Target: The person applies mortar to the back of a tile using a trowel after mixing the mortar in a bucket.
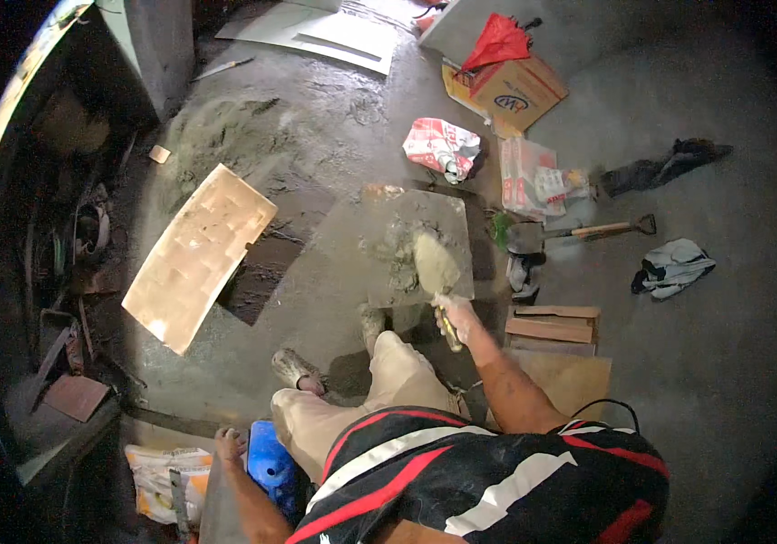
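My right hand (461, 319) is closed round the yellow-and-black handle of a trowel (437, 263). The trowel's pale, mortar-smeared blade points away from me over a heap of wet grey mortar (395, 247). That mortar lies on a flat square board (447, 213) on the floor in front of my feet. Down at the lower left, my left hand (230, 444) hangs beside a blue plastic container (272, 467), its fingers loosely apart with nothing seen in them. Whether it touches the grey ledge by it, I cannot tell.
Left of the board lies a large tan sheet (198, 258). A shovel (588, 232), torn cement bag (443, 148), cardboard box (515, 95), cloth (674, 269) and wood pieces (552, 326) are to the right. A white-and-orange sack (166, 476) sits at lower left.
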Available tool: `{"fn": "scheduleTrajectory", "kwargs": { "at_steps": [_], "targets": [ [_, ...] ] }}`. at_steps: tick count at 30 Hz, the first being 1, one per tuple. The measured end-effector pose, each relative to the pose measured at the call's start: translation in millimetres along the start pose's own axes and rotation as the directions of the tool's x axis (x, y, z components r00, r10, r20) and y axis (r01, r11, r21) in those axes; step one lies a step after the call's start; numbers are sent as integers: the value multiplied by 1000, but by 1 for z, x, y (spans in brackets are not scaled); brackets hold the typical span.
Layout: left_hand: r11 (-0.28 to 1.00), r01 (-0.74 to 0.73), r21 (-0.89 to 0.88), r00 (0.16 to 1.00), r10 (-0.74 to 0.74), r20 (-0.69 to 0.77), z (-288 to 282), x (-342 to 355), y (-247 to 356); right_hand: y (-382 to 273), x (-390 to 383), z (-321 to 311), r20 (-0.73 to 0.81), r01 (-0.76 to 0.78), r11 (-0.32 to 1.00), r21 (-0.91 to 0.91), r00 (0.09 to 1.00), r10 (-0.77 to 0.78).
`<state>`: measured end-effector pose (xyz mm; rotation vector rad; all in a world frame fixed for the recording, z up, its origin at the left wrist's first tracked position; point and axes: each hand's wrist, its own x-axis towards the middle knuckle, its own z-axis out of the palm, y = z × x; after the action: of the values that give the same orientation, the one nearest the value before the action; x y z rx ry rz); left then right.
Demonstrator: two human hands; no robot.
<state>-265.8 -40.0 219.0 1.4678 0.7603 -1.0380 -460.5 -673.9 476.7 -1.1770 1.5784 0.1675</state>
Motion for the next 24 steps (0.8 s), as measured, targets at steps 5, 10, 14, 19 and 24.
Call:
{"fn": "scheduleTrajectory", "kwargs": {
  "at_steps": [5, 10, 14, 19, 24],
  "targets": [
    [963, -54, 266, 996, 72, -57, 57, 37, 31, -15, 47, -28, 92, 116, 818, 563, 975, -202],
    [684, -310, 661, 942, 316, 114, 235, 70, 16, 9, 147, -97, -105, 199, 979, 48, 976, -193],
    [710, -302, 636, 953, 212, 217, 373, 95, -15, 10, 226, -145, -109, 186, 893, -409, 962, -250],
    [399, -335, 853, 940, 203, 274, 531, 139, -13, -35, 335, -166, -39, 278, 582, -764, 881, -472],
    [395, -451, 801, 888, 294, 355, 660, 174, 1, -70, 436, -167, 5, 238, 283, -929, 775, -632]
  ]
}}
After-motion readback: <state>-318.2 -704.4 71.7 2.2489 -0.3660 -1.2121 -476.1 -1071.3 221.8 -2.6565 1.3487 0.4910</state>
